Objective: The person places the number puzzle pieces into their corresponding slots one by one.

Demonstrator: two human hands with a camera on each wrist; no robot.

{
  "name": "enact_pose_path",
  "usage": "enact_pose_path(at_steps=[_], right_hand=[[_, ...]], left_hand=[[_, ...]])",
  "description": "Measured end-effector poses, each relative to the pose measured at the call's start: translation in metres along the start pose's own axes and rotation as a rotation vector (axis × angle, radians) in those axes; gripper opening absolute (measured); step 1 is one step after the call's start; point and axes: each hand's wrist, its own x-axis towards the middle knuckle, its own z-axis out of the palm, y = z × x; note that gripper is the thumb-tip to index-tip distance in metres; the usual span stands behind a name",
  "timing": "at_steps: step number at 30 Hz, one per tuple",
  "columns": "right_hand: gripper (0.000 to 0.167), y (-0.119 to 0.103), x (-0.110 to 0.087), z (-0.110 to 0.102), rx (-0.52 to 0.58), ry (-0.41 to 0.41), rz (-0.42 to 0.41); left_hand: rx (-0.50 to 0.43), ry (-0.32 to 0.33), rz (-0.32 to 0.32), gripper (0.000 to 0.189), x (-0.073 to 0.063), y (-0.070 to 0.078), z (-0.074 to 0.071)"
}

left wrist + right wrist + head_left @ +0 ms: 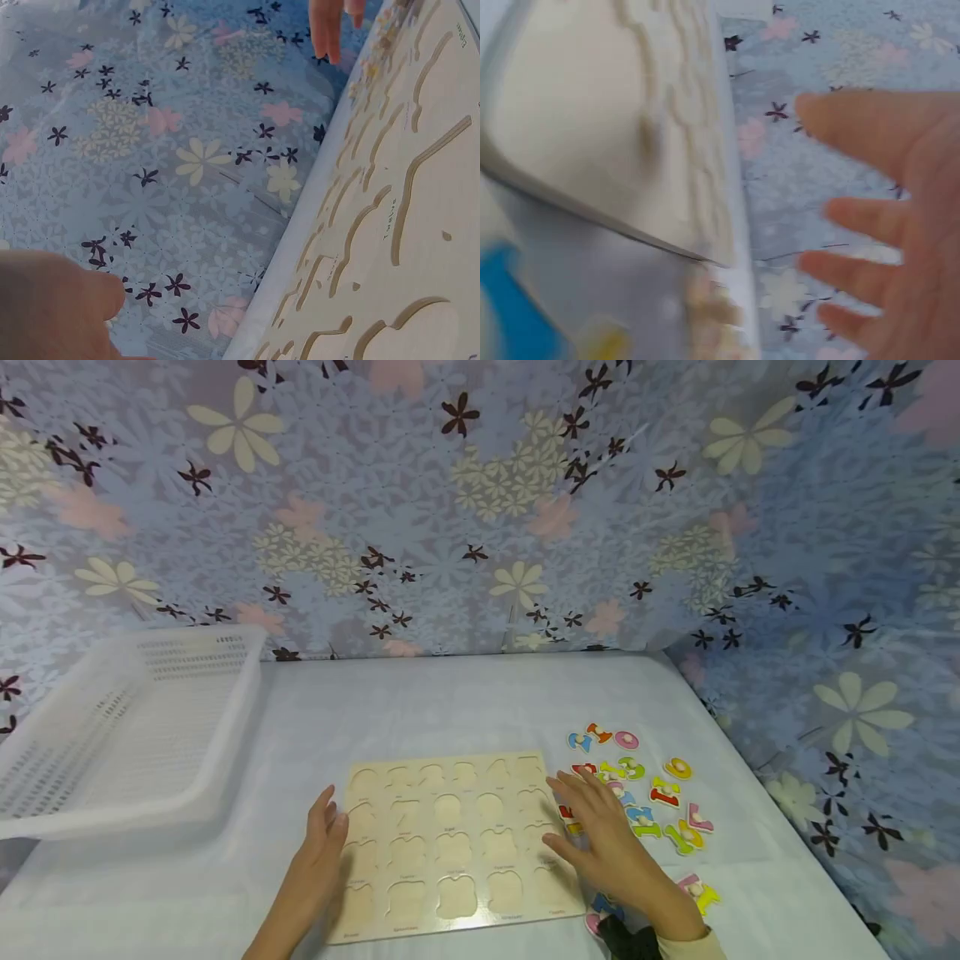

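Observation:
A wooden puzzle board [438, 843] with rows of shaped recesses lies flat on the white-covered table; the recesses in view hold no pieces. My left hand [318, 852] is beside the board's left edge, fingers relaxed. Over the right edge is my right hand [603, 839], fingers spread and nothing held. Colourful puzzle pieces with knobs lie scattered to the right, among them a yellow ring-shaped piece [678, 768] and a pink piece [626, 740]. Some pieces are partly hidden under the right hand. In the right wrist view, a blue piece [517, 307] sits near the board's edge.
A white plastic basket [217, 760] stands at the left of the table [420, 702]. Flowered cloth [420, 527] hangs behind the table and along its right side. A black band [630, 939] is at the right wrist.

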Motion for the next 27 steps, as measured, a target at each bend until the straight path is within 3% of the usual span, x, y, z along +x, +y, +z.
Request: enact_pose_path(at_steps=[5,10,14,19,23,27], right_hand=[[0.049,0.016,0.021,-0.041,-0.126,-0.062,-0.010],[0.040,0.066,0.063,-0.074,-0.288,-0.141,-0.030],[0.046,0.099,0.088,-0.073,-0.371,-0.257,-0.013],[0.048,0.119,0.102,-0.064,-0.397,-0.360,0.060],[0.042,0.127,0.104,-0.060,-0.364,-0.371,0.091],[0.035,0.134,0.105,-0.059,-0.324,-0.348,0.069]], left_hand=[[-0.015,-0.020,0.010,0.064,-0.003,0.000,0.000],[-0.023,-0.008,0.047,0.063,-0.003,-0.001,0.000],[-0.017,-0.007,0.051,0.063,-0.003,-0.001,-0.001],[-0.039,-0.009,0.051,0.063,-0.004,-0.001,-0.003],[-0.053,-0.013,0.036,0.064,-0.003,-0.001,-0.003],[-0.070,-0.010,0.038,0.064,-0.002,-0.001,-0.004]])
